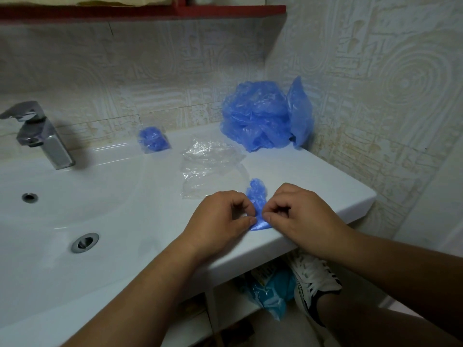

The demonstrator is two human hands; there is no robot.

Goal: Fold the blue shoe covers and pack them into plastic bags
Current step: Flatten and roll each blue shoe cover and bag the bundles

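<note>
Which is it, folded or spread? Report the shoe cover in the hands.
Folded: the shoe cover is a narrow bunched strip, its near end pinched between left hand and right hand.

No readable text; print on the packet [273, 293] under the sink [288, 237] is blurred.

1. Small shoe cover [256, 196] at the sink's front edge: bright blue, crinkly sheen.
2. Shoe cover pile [255, 116] by the wall: same blue, semi-see-through, paler where thin.
3. Packed bag [153, 140]: clear film, blue inside.
4. Loose plastic bags [210, 161]: colourless, transparent, white glints.
5. Sink [100, 191]: glossy white, plain.
6. Faucet [42, 136] and drain [84, 242]: shiny silver chrome.
7. Wall tiles [375, 83]: cream-beige, relief pattern of concentric rings and straight-line mazes, tan staining.
8. Shelf [150, 12]: dark red.
9. Shoe [315, 279]: white, black trim, white laces.
10. Packet [273, 291] under the sink: teal-blue in clear wrap.
</note>
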